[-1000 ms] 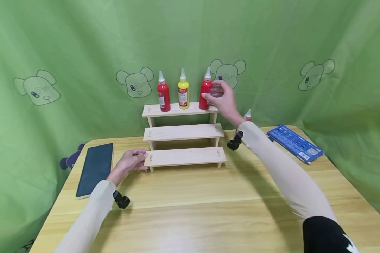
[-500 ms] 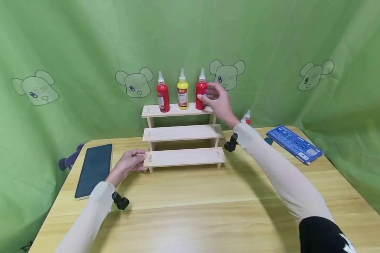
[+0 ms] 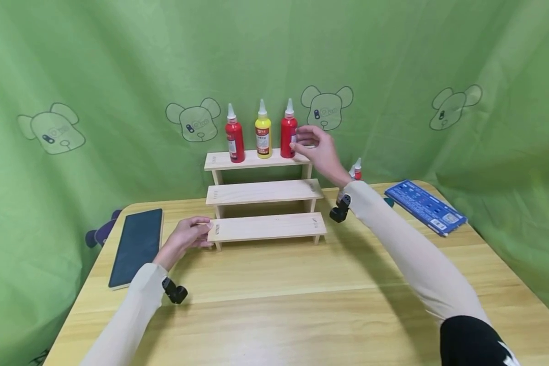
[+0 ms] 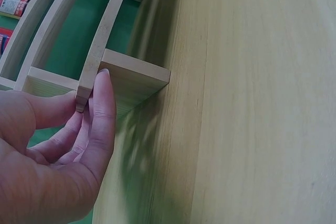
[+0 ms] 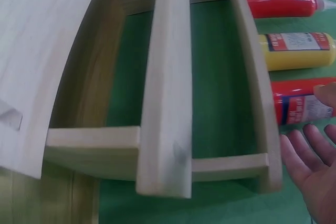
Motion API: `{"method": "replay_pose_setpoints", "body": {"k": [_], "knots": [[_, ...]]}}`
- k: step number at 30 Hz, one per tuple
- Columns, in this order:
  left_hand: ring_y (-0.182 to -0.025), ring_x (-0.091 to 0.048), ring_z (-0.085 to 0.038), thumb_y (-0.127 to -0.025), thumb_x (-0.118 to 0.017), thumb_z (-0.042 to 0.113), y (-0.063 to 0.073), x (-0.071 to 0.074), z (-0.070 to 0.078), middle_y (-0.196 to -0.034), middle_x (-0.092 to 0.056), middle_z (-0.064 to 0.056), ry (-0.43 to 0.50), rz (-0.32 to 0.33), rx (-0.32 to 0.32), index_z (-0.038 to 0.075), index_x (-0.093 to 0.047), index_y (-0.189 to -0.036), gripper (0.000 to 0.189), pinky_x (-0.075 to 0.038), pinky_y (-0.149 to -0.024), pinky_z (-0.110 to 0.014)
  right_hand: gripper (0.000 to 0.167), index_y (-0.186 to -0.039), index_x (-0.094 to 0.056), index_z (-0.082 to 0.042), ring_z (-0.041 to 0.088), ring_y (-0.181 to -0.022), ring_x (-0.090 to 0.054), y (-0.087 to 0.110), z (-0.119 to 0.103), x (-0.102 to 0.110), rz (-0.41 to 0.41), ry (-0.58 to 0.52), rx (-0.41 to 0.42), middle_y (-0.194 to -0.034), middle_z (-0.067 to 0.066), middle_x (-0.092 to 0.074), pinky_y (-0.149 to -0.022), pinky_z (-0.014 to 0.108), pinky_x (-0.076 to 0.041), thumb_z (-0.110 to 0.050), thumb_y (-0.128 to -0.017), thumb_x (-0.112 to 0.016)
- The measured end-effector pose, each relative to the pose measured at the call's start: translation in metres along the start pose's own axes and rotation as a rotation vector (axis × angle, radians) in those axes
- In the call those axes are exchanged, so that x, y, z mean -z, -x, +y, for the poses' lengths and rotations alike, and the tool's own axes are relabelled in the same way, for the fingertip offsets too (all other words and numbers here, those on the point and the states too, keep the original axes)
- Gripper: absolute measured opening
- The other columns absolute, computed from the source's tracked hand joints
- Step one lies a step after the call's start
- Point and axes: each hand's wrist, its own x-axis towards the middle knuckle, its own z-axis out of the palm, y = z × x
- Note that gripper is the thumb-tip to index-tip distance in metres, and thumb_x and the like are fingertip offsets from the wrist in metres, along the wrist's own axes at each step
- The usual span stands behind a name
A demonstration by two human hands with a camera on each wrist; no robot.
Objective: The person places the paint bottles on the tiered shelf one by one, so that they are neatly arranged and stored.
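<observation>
A three-step wooden stand (image 3: 265,227) stands at the back of the table. On its top step are a red squeeze bottle (image 3: 235,142) at left, a yellow bottle (image 3: 263,140) in the middle and another red bottle (image 3: 288,137) at right, all upright. My left hand (image 3: 185,239) pinches the left end of the lowest step; the left wrist view has thumb and fingers either side of the board's end (image 4: 86,85). My right hand (image 3: 321,154) is beside the right red bottle, thumb at its label (image 5: 304,107), the other fingers spread away from it.
Behind my right wrist, more white-nozzled bottles (image 3: 358,173) are partly hidden. A blue printed box (image 3: 425,207) lies at the right, a dark notebook (image 3: 137,246) at the left. A green curtain (image 3: 274,56) hangs close behind the stand.
The right red bottle has shifted left along the top step, toward the yellow one. My right hand's fingers have loosened and drawn slightly off it. The left hand has stayed put.
</observation>
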Motion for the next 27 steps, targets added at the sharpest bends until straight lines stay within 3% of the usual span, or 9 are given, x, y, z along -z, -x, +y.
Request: {"method": "replay_pose_setpoints", "body": {"k": [15,22,27], "knots": [[-0.080,-0.060,-0.013,-0.107,-0.058,0.007,0.000,0.001,-0.002,-0.099,-0.058,-0.006,0.019,-0.002,-0.005,-0.011,-0.046,-0.148,0.047,-0.068,-0.078,-0.026,0.048,-0.142,-0.057,0.001,0.029,-0.124,-0.062,0.019,-0.005,0.023,-0.007,0.048,0.001,-0.136,0.019,-0.065,-0.115,0.039,-0.051,-0.010,-0.098,-0.074],[-0.080,-0.061,-0.013,-0.107,-0.058,0.007,0.000,0.001,-0.001,-0.100,-0.059,-0.007,0.012,-0.003,-0.006,-0.011,-0.047,-0.147,0.046,-0.068,-0.077,-0.025,0.046,-0.140,-0.059,0.001,0.023,-0.116,-0.064,0.031,-0.004,0.051,0.034,0.119,-0.006,-0.134,0.020,-0.067,-0.104,0.027,-0.055,-0.012,-0.099,-0.074],[-0.075,-0.064,-0.012,-0.107,-0.057,0.006,0.000,0.002,0.000,-0.101,-0.059,-0.007,0.008,-0.010,-0.013,-0.012,-0.047,-0.146,0.044,-0.067,-0.075,-0.025,0.046,-0.139,-0.060,0.001,0.019,-0.114,-0.064,0.040,0.004,0.076,0.052,0.178,-0.014,-0.134,0.019,-0.067,-0.103,0.025,-0.054,-0.017,-0.099,-0.074]]}}
